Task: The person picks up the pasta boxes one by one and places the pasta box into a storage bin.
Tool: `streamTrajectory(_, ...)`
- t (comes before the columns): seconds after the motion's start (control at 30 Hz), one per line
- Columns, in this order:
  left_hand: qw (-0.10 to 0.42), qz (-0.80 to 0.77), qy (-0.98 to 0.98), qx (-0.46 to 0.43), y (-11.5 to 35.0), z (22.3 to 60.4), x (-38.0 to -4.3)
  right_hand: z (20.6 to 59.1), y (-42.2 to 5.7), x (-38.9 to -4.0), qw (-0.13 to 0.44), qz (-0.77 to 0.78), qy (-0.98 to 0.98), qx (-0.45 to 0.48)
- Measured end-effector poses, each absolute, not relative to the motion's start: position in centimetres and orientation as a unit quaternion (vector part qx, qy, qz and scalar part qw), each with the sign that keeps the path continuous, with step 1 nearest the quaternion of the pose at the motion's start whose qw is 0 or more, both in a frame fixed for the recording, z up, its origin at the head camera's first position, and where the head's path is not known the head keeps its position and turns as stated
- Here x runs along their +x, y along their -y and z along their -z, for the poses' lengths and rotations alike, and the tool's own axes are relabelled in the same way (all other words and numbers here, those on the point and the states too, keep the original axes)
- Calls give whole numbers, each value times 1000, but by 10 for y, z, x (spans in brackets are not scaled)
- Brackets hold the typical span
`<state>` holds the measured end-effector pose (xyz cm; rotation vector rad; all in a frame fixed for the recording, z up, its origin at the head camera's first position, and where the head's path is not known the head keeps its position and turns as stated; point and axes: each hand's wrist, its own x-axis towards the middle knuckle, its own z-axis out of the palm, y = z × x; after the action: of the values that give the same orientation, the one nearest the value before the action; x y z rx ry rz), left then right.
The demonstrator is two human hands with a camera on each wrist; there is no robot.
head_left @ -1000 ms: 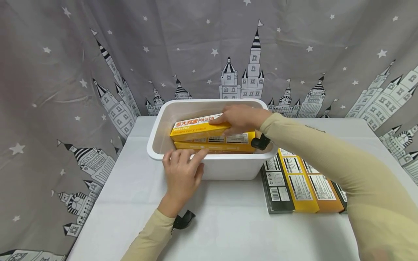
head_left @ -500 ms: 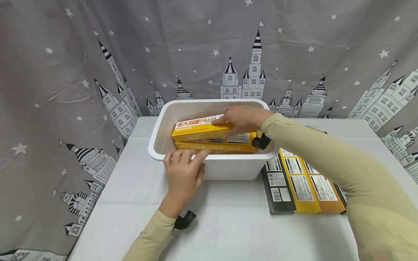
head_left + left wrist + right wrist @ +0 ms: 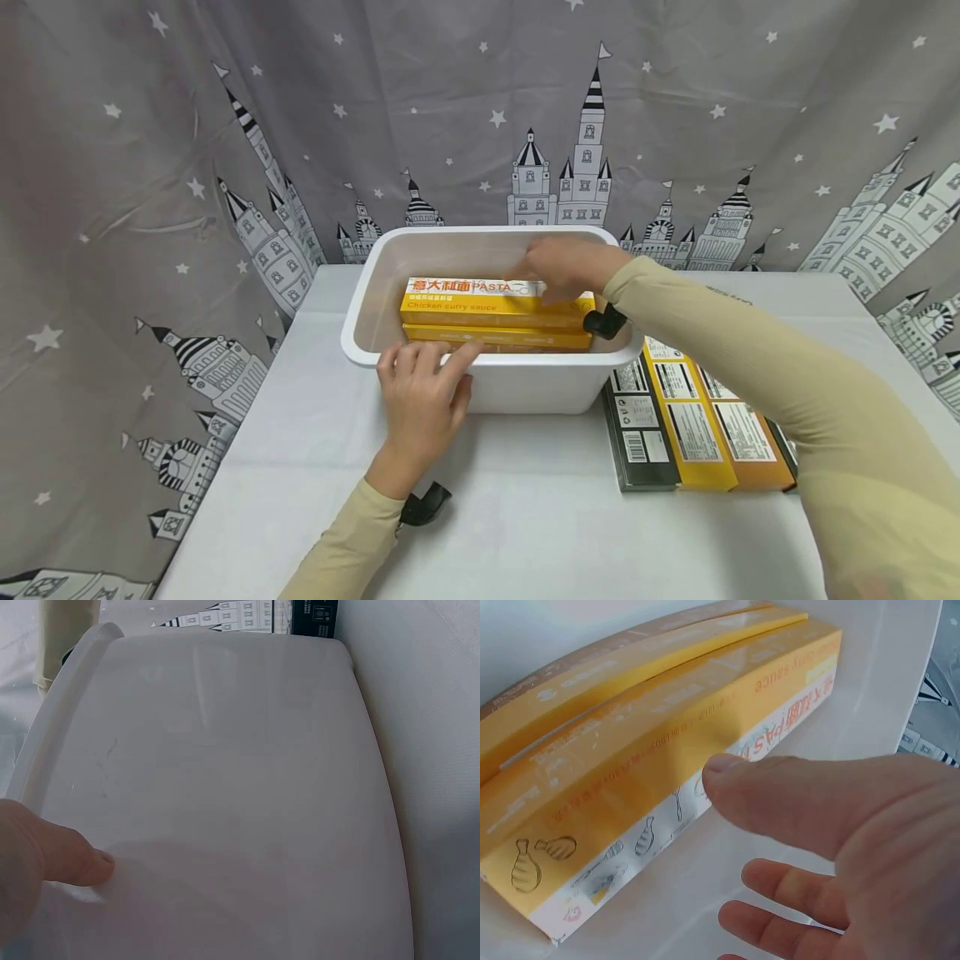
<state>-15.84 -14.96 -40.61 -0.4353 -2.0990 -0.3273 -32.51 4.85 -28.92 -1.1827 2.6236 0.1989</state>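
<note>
A white plastic bin [image 3: 525, 387] stands on the table, and my left hand [image 3: 420, 400] grips its near rim, fingers over the edge. In the left wrist view the thumb [image 3: 79, 859] lies against the outer wall. Inside the bin a yellow pasta box [image 3: 480, 312], printed "Chicken curry sauce", lies lengthwise behind another yellow box [image 3: 510, 337]. My right hand [image 3: 570, 265] is over the back right of the bin, fingers loosely spread. The right wrist view shows its thumb [image 3: 735, 780] overlapping the pasta box's edge, other fingers [image 3: 787, 889] apart from the box.
Right of the bin, several pasta boxes lie side by side: a black one [image 3: 645, 450], a yellow one [image 3: 693, 433], an orange one [image 3: 742, 433] and a dark edge beyond. A grey castle-print curtain [image 3: 450, 108] hangs behind the white table [image 3: 525, 517].
The yellow pasta box has gone from tilted in my right hand to lying level in the bin. The right hand has let go and shifted slightly right. My left hand stays put.
</note>
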Motion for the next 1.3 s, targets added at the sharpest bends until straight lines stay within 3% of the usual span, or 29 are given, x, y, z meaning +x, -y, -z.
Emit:
streamTrajectory(0.5,473,134,852,-178,147,407,-160,266,-85,-323,123,-24,-926,-357)
streamTrajectory(0.83,469,136,854,-181,148,405,-160,258,-173,-306,79,-16,-954,-289)
streamTrajectory(1.3,474,143,850,-179,149,407,-160,300,-305,-265,63,20,-984,-166)
